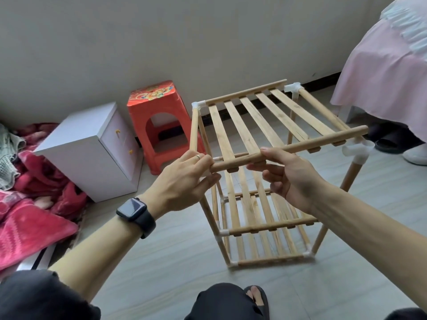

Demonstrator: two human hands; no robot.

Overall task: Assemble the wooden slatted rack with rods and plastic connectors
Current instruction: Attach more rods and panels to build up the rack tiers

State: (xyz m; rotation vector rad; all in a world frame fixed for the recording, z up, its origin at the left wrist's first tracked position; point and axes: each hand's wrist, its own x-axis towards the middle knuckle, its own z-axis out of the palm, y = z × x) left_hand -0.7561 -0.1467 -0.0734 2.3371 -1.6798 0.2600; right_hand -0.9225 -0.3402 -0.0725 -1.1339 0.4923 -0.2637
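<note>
A wooden rack frame [261,229] stands on the floor, with two slatted shelves low down and white plastic connectors at its joints. Above it hovers a third slatted shelf [265,121], tilted, its far rod near the back connectors [293,87]. My left hand [184,181] grips the left end of the shelf's near rod [300,146]. My right hand [288,174] pinches the same rod near its middle, thumb on top. A free white connector [357,153] tops the right front post, just below the rod's right end.
An orange plastic stool [159,121] and a small white cabinet [92,153] stand left of the rack by the wall. Red blankets [30,204] lie at far left. A pink-covered bed [388,72] fills the right. My foot in a sandal [256,296] is near the rack.
</note>
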